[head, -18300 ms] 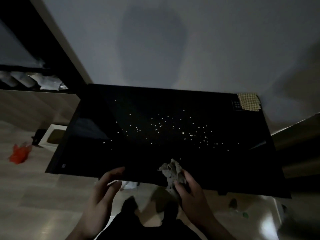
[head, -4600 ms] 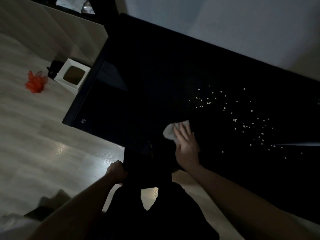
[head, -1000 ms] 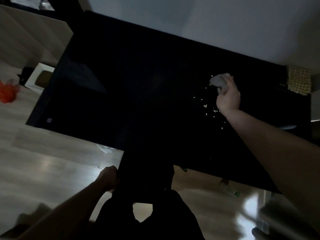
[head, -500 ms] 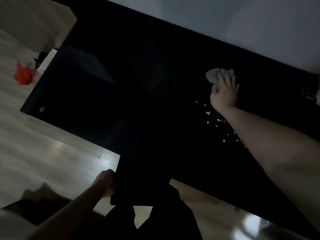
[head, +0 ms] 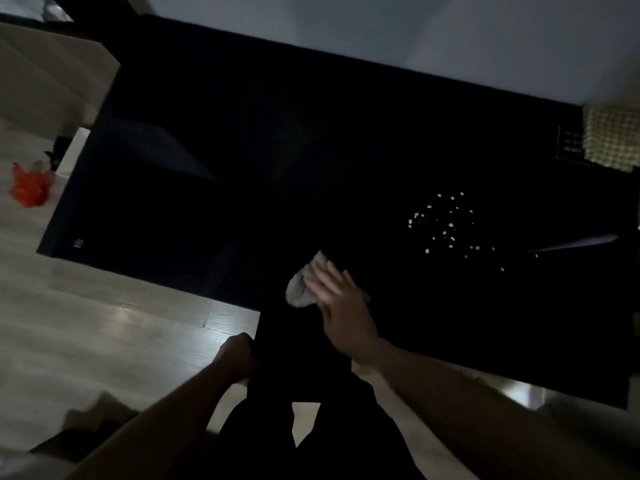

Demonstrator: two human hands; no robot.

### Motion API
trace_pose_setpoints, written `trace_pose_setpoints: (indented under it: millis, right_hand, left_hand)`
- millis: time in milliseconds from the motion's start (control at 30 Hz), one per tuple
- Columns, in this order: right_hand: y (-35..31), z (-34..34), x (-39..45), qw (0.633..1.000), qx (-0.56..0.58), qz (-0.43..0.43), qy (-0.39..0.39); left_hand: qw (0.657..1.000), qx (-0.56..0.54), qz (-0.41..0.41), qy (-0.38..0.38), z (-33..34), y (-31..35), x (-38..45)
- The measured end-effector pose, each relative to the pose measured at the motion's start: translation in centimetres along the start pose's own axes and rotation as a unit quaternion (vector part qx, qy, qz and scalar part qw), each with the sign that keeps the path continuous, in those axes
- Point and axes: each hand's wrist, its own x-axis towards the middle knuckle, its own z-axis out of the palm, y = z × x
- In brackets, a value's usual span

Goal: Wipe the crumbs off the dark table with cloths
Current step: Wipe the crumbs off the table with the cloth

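Grey cloth (head: 302, 284) is pressed flat under the straight fingers of the right hand (head: 341, 308), at the near edge of the dark table (head: 242, 161). Crumbs (head: 446, 225) are clustered right of the cloth, apart from it. Left hand (head: 237, 355) is curled at that near edge; what it grips cannot be told.

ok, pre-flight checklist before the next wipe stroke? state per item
1. Cloth under control: right hand lies flat on the grey cloth, fingers straight. ok
2. Cloth on the dark table, near its front edge. ok
3. Crumbs remaining: a cluster lies to the right of the cloth and further back. not ok
4. Path from cloth to crumbs: bare tabletop between them. ok
5. Left hand out of the way: curled at the dark fabric below the table edge, grip unclear. cannot tell
6. Checked cloth at the far right corner, apart from the crumbs. ok
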Motion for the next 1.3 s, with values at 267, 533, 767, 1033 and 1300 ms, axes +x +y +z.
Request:
trace_pose_setpoints:
  millis: [267, 533, 767, 1033, 1300]
  right_hand:
    - [-6.4, 1.8, -8.4, 0.979, 0.199, 0.043, -0.008]
    - [4.4, -9.9, -4.1, 0.946, 0.134, 0.206, 0.21]
    - [15.4, -18.9, 0.6, 0.929, 0.007, 0.297, 0.222]
    - [10.7, -11.4, -0.2, 0.957, -0.055, 0.228, 0.17]
    - [-0.3, 0.1, -7.4, 0.985, 0.066, 0.125, 0.097]
  left_hand:
    - [0.997, 0.07, 0.02, -0.02, 0.8, 0.8, -0.8]
    - [0.998, 0.04, 0.041, 0.001, 1.6, 1.2, -1.0]
    - [0.999, 0.033, 0.037, 0.0, 1.7, 1.5, 0.1]
    - [0.999, 0.037, 0.035, 0.001, 1.7, 1.9, 0.4]
    - [0.999, 0.038, 0.036, 0.01, 1.4, 2.2, -0.6]
